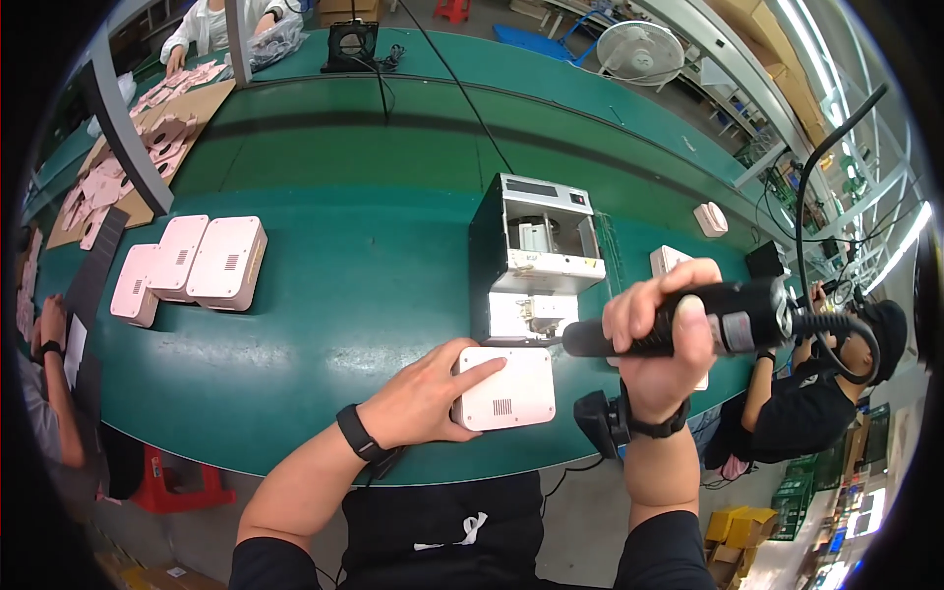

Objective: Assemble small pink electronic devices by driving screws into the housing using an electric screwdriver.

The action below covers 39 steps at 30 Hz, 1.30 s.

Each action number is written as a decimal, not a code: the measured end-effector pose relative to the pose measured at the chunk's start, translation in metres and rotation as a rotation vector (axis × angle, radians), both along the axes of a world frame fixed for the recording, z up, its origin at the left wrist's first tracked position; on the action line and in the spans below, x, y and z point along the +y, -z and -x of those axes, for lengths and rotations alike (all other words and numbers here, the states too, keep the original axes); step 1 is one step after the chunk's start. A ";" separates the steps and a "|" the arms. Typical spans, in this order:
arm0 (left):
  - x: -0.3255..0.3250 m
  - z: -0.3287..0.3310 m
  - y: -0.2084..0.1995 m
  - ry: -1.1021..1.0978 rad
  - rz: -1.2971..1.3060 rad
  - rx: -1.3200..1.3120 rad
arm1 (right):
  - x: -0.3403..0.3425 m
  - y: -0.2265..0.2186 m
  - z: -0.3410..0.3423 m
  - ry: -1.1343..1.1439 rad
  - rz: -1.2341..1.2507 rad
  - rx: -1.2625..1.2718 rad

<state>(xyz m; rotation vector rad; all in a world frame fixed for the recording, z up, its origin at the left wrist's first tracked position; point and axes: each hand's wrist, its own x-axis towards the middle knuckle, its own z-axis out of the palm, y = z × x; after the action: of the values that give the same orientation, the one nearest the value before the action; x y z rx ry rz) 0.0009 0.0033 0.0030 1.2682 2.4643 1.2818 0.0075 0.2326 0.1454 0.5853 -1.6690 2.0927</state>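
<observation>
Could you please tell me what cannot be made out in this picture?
All in the head view:
- Underside of the pink box: hidden by the green table.
- Box farther right: partly covered by the right hand.
- Head of the white-clothed person: cut off by the top edge.

Looks like a factory assembly workshop, judging by the long green workbench (344,305), corded electric screwdriver (750,307), matching pale-pink casings (228,261), co-workers (801,413) nearby and green crates (792,503).

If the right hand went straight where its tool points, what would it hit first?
Probably the pink casing under the left hand, near its far edge, though depth is unclear: the electric screwdriver in the right hand points close to the screw feeder too.
</observation>
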 end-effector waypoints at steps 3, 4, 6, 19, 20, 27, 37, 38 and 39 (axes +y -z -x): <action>0.000 -0.003 -0.004 -0.021 0.024 0.003 | 0.009 0.010 0.013 0.069 -0.047 -0.008; 0.000 -0.003 -0.005 -0.019 0.026 0.009 | 0.010 0.011 0.017 0.071 -0.044 -0.002; 0.002 -0.004 -0.005 -0.010 0.028 0.004 | 0.012 0.015 0.023 0.101 -0.052 -0.033; 0.002 -0.003 0.002 -0.041 -0.016 0.007 | 0.034 0.017 -0.058 0.113 -0.067 -0.128; 0.003 -0.002 0.002 -0.031 -0.018 -0.003 | 0.036 0.019 -0.061 0.122 -0.068 -0.137; 0.004 -0.005 0.003 -0.050 0.003 -0.006 | 0.037 0.032 -0.067 0.098 -0.047 -0.139; 0.006 -0.004 0.005 -0.059 -0.011 0.003 | 0.030 0.041 -0.065 0.104 -0.061 -0.197; 0.006 -0.004 0.005 -0.058 -0.010 0.008 | 0.029 0.042 -0.065 0.100 -0.072 -0.194; 0.005 -0.004 0.005 -0.057 -0.010 0.014 | 0.028 0.042 -0.065 0.096 -0.082 -0.191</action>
<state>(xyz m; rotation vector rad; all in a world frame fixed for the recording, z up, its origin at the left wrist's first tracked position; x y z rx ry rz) 0.0045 0.0088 -0.0025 1.2219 2.5238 1.3041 0.0725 0.2611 0.1033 0.3296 -1.8564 2.0740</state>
